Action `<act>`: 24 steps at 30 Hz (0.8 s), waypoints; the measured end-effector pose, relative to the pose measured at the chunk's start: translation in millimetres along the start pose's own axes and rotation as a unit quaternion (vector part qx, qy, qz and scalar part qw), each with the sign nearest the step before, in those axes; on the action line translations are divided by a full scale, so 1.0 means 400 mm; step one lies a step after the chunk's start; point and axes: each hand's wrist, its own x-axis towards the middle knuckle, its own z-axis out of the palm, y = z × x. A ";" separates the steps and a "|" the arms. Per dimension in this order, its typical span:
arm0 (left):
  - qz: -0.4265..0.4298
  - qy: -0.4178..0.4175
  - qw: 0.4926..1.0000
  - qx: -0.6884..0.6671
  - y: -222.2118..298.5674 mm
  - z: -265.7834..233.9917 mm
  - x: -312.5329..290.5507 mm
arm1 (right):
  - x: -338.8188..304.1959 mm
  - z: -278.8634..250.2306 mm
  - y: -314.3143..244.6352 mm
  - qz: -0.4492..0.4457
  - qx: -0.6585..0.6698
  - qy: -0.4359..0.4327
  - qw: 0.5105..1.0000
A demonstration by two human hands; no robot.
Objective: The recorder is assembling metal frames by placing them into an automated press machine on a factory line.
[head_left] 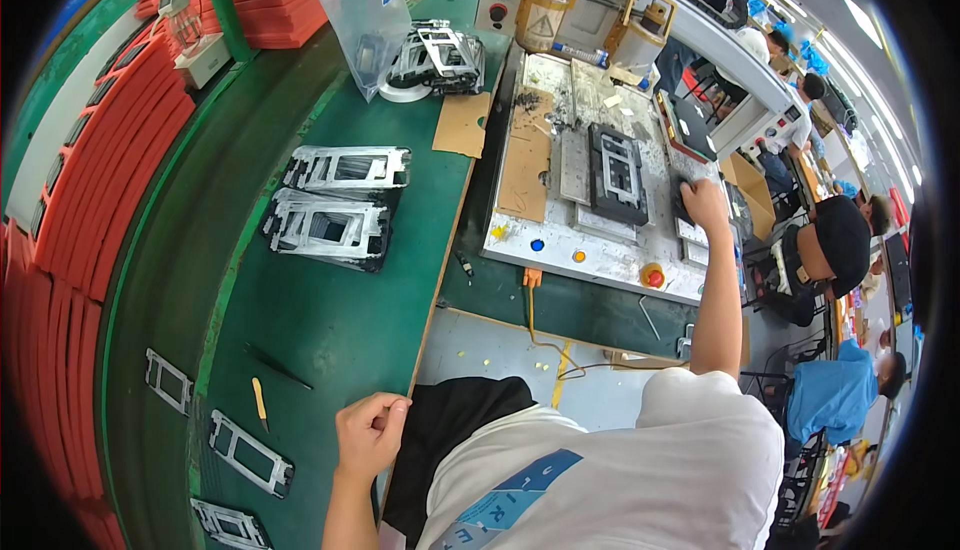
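Observation:
My left hand (371, 434) is closed in a loose fist at the near right edge of the green table, and nothing shows in it. My right hand (706, 204) reaches to the right side of the machine bed, its fingers closed at a dark piece (682, 206) whose kind I cannot make out. Left of it, a silver-and-black phone-sized frame (622, 166) lies in a black fixture (604, 208) on the machine's worn metal bed (600, 248). Two larger stacks of such frames, a far one (365, 165) and a near one (330, 225), lie on the green table.
Single frames (245, 453), a yellow-handled tool (260, 400) and dark tweezers (278, 366) lie at near left. Behind are a clear plastic bag (360, 15) and a frame pile (440, 58). A red button (652, 276) sits on the bed's front. Red trays (120, 170) are stacked left; people work at right.

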 end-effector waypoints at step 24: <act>0.019 -0.004 1.000 -0.013 -0.014 -0.001 -0.003 | -0.356 0.136 -0.496 -0.189 0.098 -0.065 0.975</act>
